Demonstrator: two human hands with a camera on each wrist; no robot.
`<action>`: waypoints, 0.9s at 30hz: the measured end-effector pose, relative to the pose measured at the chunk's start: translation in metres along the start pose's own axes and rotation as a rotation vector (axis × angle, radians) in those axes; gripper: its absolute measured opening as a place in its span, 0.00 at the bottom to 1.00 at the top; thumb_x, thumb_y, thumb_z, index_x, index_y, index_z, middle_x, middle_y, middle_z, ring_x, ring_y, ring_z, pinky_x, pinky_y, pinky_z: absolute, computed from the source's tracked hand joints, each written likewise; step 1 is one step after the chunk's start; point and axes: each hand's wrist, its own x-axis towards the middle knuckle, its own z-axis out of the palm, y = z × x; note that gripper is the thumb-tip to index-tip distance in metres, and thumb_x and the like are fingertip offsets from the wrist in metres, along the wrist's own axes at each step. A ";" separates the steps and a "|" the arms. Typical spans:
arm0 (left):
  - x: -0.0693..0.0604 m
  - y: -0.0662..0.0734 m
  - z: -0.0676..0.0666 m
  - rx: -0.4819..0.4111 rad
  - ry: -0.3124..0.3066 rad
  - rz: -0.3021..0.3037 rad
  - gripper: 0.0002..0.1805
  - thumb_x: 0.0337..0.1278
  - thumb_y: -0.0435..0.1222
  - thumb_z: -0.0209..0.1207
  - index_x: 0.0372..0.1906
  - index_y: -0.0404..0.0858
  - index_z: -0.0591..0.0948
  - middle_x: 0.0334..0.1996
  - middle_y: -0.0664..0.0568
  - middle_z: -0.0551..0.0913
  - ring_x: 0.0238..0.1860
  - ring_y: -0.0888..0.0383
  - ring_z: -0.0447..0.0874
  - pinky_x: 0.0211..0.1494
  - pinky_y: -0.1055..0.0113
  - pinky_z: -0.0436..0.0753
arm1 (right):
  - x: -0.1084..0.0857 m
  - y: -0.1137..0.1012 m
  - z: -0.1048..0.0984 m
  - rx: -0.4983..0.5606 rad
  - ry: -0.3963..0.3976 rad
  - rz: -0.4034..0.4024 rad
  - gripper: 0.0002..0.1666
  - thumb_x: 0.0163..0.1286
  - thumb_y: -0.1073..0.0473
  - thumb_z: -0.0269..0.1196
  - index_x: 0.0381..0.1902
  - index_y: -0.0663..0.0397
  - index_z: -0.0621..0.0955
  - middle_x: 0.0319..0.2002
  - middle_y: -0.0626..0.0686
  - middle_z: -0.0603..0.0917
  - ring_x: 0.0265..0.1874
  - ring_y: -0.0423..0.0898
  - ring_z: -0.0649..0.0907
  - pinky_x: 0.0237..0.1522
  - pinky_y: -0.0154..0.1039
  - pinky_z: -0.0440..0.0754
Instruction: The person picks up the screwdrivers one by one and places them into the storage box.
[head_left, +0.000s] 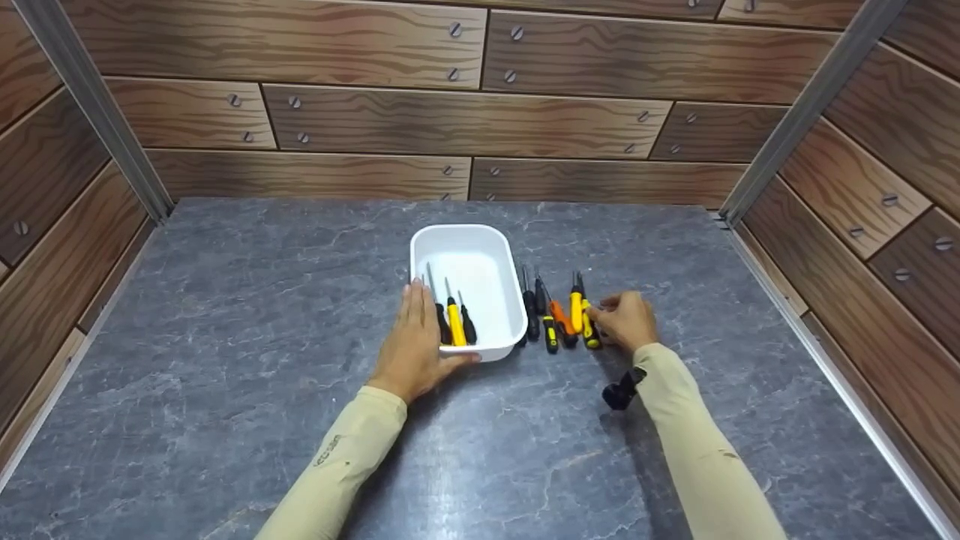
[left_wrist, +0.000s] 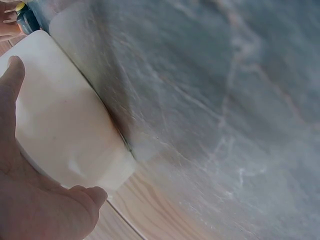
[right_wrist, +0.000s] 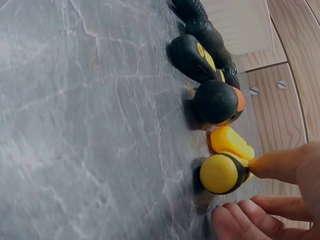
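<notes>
In the head view my left hand (head_left: 411, 349) lies along the left wall of the white tray (head_left: 499, 259), fingers straight, thumb at the near rim. The tray holds several screwdrivers, one with a yellow handle (head_left: 455, 322). In the left wrist view the left hand (left_wrist: 45, 200) touches the tray's outer wall (left_wrist: 65, 120). To the tray's right, my right hand (head_left: 626, 319) reaches the end of a row of screwdrivers. In the right wrist view one digit of the right hand (right_wrist: 280, 195) touches a yellow-and-black handle (right_wrist: 219, 173); its other fingers are bent beside it, apart from the handle.
Between tray and right hand lie more screwdrivers, including black (head_left: 532, 315), orange-and-black (head_left: 560, 316) and yellow (head_left: 576, 309) handles. The grey marbled tabletop (head_left: 247, 315) is bounded by wood-patterned walls (head_left: 375, 120) and metal corner posts (head_left: 817, 105).
</notes>
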 end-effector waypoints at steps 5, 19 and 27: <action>0.000 0.000 0.000 -0.005 0.017 0.003 0.69 0.49 0.67 0.65 0.76 0.19 0.50 0.76 0.23 0.46 0.77 0.30 0.47 0.79 0.46 0.55 | 0.001 -0.002 0.002 0.006 -0.041 0.033 0.24 0.67 0.56 0.67 0.53 0.71 0.83 0.46 0.66 0.87 0.39 0.53 0.88 0.31 0.35 0.88; -0.001 0.002 -0.002 -0.003 -0.008 -0.018 0.69 0.49 0.68 0.65 0.76 0.19 0.49 0.76 0.24 0.45 0.77 0.30 0.45 0.79 0.46 0.54 | 0.002 -0.010 0.000 -0.020 -0.181 0.018 0.25 0.68 0.60 0.64 0.57 0.73 0.81 0.51 0.68 0.85 0.44 0.54 0.86 0.39 0.38 0.88; 0.000 0.002 -0.002 -0.007 -0.003 -0.015 0.69 0.49 0.67 0.66 0.76 0.19 0.49 0.76 0.23 0.46 0.77 0.30 0.46 0.79 0.46 0.56 | 0.003 -0.007 0.002 0.021 -0.170 0.037 0.24 0.66 0.60 0.65 0.54 0.74 0.82 0.48 0.68 0.85 0.35 0.47 0.86 0.33 0.35 0.88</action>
